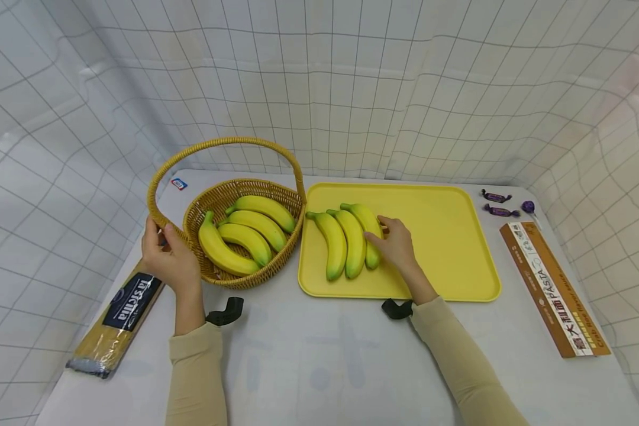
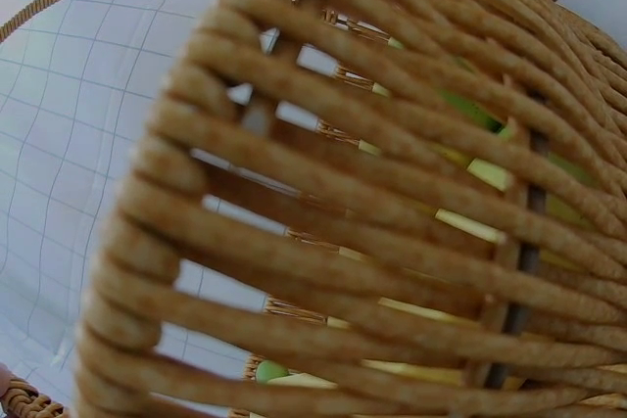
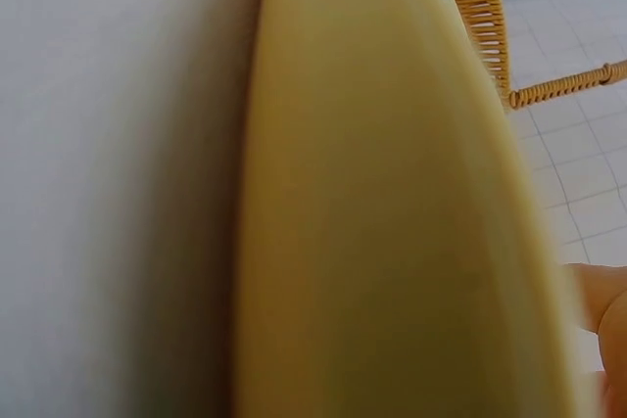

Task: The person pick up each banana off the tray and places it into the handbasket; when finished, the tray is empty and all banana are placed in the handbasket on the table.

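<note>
A wicker basket (image 1: 234, 284) with a tall arched handle (image 1: 220, 142) stands left of centre, with several bananas (image 1: 258, 228) inside. My left hand (image 1: 170, 254) grips the handle low on its left side; woven basket wall (image 2: 323, 193) fills the left wrist view. On the yellow tray (image 1: 436, 242), three bananas lie side by side near its left end. My right hand (image 1: 399, 245) holds the rightmost banana (image 1: 371, 228), thumb across it and fingers at its right side. In the right wrist view the tray's blurred side (image 3: 372, 193) hides the bananas.
A pasta packet (image 1: 130, 307) lies left of the basket, partly behind my left forearm. Right of the tray are a long pasta box (image 1: 554, 290), two purple wrapped candies (image 1: 500, 211) and a lollipop (image 1: 528, 206). A small blue-and-red packet (image 1: 178, 183) lies behind the basket.
</note>
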The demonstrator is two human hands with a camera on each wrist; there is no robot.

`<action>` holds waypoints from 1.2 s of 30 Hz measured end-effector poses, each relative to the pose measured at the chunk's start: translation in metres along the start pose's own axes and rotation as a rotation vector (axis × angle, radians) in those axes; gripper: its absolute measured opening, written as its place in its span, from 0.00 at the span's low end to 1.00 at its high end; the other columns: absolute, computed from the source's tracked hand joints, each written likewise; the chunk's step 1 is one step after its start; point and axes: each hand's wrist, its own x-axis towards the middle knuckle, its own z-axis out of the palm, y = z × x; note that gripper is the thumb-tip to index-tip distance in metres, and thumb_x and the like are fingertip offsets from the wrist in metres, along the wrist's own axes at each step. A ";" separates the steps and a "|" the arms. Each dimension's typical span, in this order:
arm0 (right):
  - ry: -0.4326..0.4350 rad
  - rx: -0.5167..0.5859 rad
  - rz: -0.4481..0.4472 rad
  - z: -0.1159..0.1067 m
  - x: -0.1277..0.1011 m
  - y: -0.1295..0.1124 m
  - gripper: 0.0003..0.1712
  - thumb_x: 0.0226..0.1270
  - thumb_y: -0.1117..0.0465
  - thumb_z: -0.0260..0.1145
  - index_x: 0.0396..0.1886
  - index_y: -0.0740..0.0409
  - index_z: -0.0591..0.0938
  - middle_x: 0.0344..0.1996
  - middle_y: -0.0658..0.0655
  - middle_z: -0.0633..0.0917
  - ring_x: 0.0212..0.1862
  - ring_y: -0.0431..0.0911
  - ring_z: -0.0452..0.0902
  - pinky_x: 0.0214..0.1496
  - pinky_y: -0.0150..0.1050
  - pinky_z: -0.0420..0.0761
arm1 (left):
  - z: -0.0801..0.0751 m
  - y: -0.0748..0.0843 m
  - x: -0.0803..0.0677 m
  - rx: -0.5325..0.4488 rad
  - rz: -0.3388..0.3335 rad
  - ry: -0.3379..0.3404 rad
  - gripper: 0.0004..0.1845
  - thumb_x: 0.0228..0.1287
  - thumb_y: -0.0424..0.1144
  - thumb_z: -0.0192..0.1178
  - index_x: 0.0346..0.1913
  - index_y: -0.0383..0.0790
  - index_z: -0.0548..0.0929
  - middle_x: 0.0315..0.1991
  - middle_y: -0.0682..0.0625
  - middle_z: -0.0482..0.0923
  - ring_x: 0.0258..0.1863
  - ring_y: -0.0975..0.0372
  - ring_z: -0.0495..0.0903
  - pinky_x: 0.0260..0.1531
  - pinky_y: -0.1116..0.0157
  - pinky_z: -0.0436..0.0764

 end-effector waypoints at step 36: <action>0.079 0.061 -0.018 -0.026 -0.015 -0.026 0.33 0.62 0.58 0.67 0.66 0.64 0.74 0.56 0.65 0.80 0.53 0.59 0.77 0.51 0.51 0.79 | 0.001 -0.033 0.007 -0.023 0.010 -0.031 0.16 0.71 0.36 0.54 0.58 0.45 0.83 0.46 0.43 0.83 0.39 0.73 0.75 0.35 0.79 0.72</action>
